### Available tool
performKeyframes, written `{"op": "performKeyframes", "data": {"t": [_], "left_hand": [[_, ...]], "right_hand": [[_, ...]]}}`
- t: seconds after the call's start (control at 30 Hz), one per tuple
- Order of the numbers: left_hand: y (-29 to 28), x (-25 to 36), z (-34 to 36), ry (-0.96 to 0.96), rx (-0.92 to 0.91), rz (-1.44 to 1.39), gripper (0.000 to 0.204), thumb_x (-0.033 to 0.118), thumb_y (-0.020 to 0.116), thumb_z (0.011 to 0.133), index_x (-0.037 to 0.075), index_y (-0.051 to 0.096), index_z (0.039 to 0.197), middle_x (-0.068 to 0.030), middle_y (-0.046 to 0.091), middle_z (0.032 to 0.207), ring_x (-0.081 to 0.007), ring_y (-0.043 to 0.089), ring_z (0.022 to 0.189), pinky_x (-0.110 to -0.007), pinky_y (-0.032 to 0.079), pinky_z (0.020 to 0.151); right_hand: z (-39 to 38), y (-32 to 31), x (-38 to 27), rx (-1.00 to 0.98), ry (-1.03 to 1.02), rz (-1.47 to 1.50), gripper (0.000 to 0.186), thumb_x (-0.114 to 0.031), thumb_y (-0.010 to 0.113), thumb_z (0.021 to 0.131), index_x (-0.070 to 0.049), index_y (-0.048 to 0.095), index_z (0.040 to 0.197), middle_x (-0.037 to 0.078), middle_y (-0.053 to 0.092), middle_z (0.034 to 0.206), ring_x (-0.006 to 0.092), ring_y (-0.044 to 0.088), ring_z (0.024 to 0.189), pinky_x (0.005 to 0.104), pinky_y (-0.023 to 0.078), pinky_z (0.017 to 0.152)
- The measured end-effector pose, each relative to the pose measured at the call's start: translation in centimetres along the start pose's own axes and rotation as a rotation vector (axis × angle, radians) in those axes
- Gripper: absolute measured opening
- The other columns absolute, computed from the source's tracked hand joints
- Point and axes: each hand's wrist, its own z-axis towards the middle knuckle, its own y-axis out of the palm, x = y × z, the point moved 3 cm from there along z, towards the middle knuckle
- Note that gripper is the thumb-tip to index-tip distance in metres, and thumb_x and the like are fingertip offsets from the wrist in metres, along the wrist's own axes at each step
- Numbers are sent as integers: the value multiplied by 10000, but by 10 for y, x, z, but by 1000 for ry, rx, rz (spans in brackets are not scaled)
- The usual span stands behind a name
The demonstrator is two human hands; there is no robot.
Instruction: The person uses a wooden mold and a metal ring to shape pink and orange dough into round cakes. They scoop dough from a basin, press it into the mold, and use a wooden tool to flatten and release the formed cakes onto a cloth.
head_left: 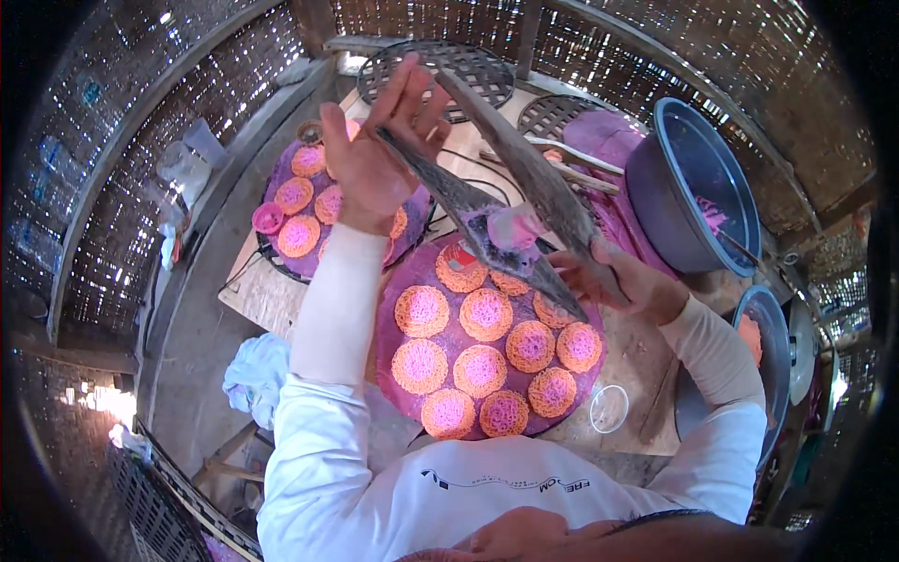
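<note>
My left hand is raised palm up, fingers stretched out and apart, against the upper ends of a wooden press. My right hand grips the press's lower end. The press has two dark, weathered arms, spread apart, and a pink-stained block between them. Beneath it lies a round purple mat bearing several round orange noodle-like cakes with pink centres. A second mat with similar cakes and a small pink round mould sits at the back left.
A grey tub with pink strands and a second tub stand at the right. Black woven trays lie at the back. A clear ring rests on the wooden table. Blue cloth lies left; bamboo walls surround the workspace.
</note>
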Motion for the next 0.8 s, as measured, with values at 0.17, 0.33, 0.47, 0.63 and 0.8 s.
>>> {"op": "performKeyframes", "data": {"t": [0.17, 0.33, 0.47, 0.63, 0.8], "left_hand": [[-20, -22, -15, 7, 58, -51, 810, 664, 341, 823, 66, 324, 1369, -44, 467, 1243, -296, 430, 1165, -425, 332, 994], [-57, -31, -32, 51, 82, -166, 455, 399, 451, 858, 52, 524, 1144, -34, 513, 959, -260, 480, 1000, -364, 416, 803], [-80, -36, -50, 33, 231, -230, 229, 279, 489, 850, 82, 503, 966, -4, 497, 775, -232, 511, 854, -326, 435, 718], [-91, -38, -60, 45, 341, -300, 161, 250, 495, 844, 91, 497, 865, 10, 479, 699, -197, 512, 760, -302, 440, 688], [-97, -29, -64, 81, 382, -156, 289, 265, 429, 897, 47, 510, 1069, 85, 483, 606, -124, 552, 729, -364, 451, 750]], "right_hand": [[19, -26, 1, -74, 169, 23, 670, -588, 381, 873, -35, 443, 1245, 125, 561, 1088, 180, 575, 881, 277, 465, 711], [35, -43, 9, 15, 241, -161, 669, -584, 376, 880, -8, 474, 1208, 112, 562, 1084, 168, 567, 866, 287, 462, 714], [41, -26, 1, 42, 225, -325, 683, -584, 374, 882, 5, 470, 1214, 96, 551, 1094, 134, 544, 850, 269, 444, 717], [53, -30, 0, 49, 253, -431, 696, -594, 392, 872, 19, 491, 1186, 81, 572, 1000, 123, 534, 812, 254, 431, 708], [59, -24, 2, 61, 235, -401, 694, -606, 420, 857, 32, 559, 1091, 73, 585, 911, 124, 541, 761, 263, 431, 648]]}}
